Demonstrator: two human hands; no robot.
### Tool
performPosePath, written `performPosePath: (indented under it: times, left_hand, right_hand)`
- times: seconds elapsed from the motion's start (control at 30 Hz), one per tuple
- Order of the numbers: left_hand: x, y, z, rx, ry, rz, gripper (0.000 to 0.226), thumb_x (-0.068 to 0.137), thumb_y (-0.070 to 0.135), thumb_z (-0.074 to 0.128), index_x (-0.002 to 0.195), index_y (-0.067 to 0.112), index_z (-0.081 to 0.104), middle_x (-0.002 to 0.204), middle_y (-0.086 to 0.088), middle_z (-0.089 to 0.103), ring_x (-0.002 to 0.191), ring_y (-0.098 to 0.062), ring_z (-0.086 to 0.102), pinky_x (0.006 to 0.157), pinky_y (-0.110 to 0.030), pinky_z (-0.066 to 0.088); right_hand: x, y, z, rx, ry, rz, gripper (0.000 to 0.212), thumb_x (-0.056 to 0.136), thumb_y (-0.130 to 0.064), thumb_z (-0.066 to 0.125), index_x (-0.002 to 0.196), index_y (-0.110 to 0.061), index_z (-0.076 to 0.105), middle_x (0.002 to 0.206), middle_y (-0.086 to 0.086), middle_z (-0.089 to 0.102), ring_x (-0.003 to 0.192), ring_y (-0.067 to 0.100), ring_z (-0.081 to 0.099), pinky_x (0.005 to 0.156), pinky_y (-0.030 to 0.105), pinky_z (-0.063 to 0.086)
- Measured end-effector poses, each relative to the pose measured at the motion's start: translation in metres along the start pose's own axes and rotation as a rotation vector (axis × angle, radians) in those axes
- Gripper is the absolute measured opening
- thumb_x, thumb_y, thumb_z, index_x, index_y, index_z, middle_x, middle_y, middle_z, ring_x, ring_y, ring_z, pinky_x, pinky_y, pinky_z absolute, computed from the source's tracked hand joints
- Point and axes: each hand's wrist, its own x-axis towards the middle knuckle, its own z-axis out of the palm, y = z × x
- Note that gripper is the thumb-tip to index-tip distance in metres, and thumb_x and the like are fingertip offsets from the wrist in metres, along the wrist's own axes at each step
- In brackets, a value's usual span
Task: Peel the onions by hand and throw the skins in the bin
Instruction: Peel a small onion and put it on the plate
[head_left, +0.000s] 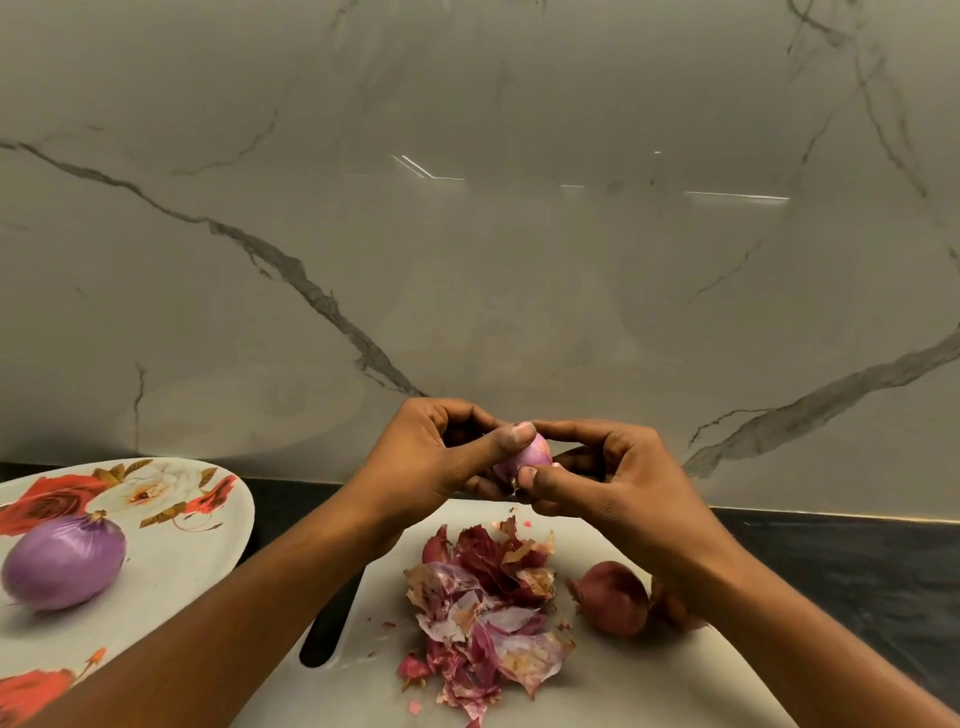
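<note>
Now | small onion (524, 460) pinched between left hand (441, 457) and right hand (613, 478) | both closed round it, above skins (488, 618)

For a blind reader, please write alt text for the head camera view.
Left hand and right hand together hold a small onion above a white cutting board with a skin pile and an unpeeled onion. A peeled onion lies on a floral plate.

Two bare forearms, no sleeves, left hand (431, 457), right hand (613, 478), short trimmed nails
</note>
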Motion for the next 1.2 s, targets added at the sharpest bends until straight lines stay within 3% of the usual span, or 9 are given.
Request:
performPosePath:
  times: [0.33,0.53,0.7,0.8,0.9,1.07,1.2]
  left_hand:
    - [0.0,0.004,-0.001,-0.176,-0.003,-0.045,0.032,0.09,0.031,0.073,0.101,0.001,0.074,0.097,-0.018,0.079,0.085,-0.034,0.078,0.074,-0.032,0.065]
    - [-0.001,0.002,-0.001,-0.175,0.016,-0.025,0.031,0.084,0.031,0.076,0.098,0.003,0.075,0.095,-0.016,0.079,0.083,-0.031,0.078,0.073,-0.032,0.066]
    - [0.0,0.003,-0.001,-0.235,0.02,-0.057,0.04,0.086,0.034,0.073,0.106,-0.001,0.074,0.099,-0.02,0.078,0.087,-0.035,0.078,0.075,-0.032,0.065]
    - [0.001,0.004,-0.001,-0.293,0.01,-0.088,0.048,0.085,0.037,0.071,0.112,-0.003,0.073,0.103,-0.023,0.078,0.092,-0.037,0.078,0.076,-0.032,0.066]
    - [0.001,0.005,-0.001,-0.345,0.017,-0.118,0.048,0.084,0.039,0.071,0.112,0.0,0.074,0.104,-0.022,0.078,0.09,-0.033,0.078,0.079,-0.032,0.066]
    - [0.002,0.002,-0.001,-0.364,0.037,-0.151,0.045,0.085,0.036,0.073,0.111,-0.001,0.074,0.101,-0.021,0.078,0.089,-0.033,0.078,0.077,-0.031,0.066]
    - [0.001,-0.002,0.001,-0.292,0.026,-0.109,0.037,0.09,0.029,0.074,0.111,0.0,0.071,0.105,-0.018,0.078,0.093,-0.032,0.078,0.08,-0.03,0.064]
  right_hand:
    - [0.001,-0.001,-0.003,0.076,0.025,-0.028,0.049,0.089,0.006,0.074,0.132,-0.016,0.071,0.093,0.007,0.082,0.091,0.024,0.08,0.09,0.039,0.065]
    - [0.001,-0.002,-0.002,0.132,-0.003,-0.041,0.055,0.075,-0.021,0.086,0.128,-0.021,0.07,0.094,0.006,0.082,0.09,0.023,0.08,0.083,0.032,0.065]
    - [0.003,0.002,-0.002,0.104,0.032,-0.059,0.05,0.086,0.005,0.078,0.126,-0.023,0.071,0.096,0.005,0.082,0.09,0.024,0.08,0.084,0.035,0.065]
    - [0.002,0.0,-0.002,0.113,0.051,-0.072,0.044,0.089,0.007,0.075,0.119,-0.025,0.073,0.097,0.005,0.082,0.09,0.022,0.081,0.081,0.032,0.065]
    - [0.002,-0.002,-0.004,0.14,0.063,-0.057,0.033,0.09,0.003,0.073,0.113,-0.021,0.075,0.092,0.006,0.082,0.085,0.022,0.081,0.074,0.026,0.064]
    - [0.003,-0.004,-0.01,0.188,0.082,-0.008,0.02,0.096,-0.004,0.07,0.114,-0.01,0.076,0.091,0.013,0.081,0.083,0.028,0.081,0.072,0.03,0.066]
    - [0.004,-0.003,-0.005,0.152,0.013,0.021,0.041,0.084,-0.033,0.078,0.121,-0.017,0.072,0.09,0.011,0.081,0.083,0.028,0.081,0.074,0.034,0.067]
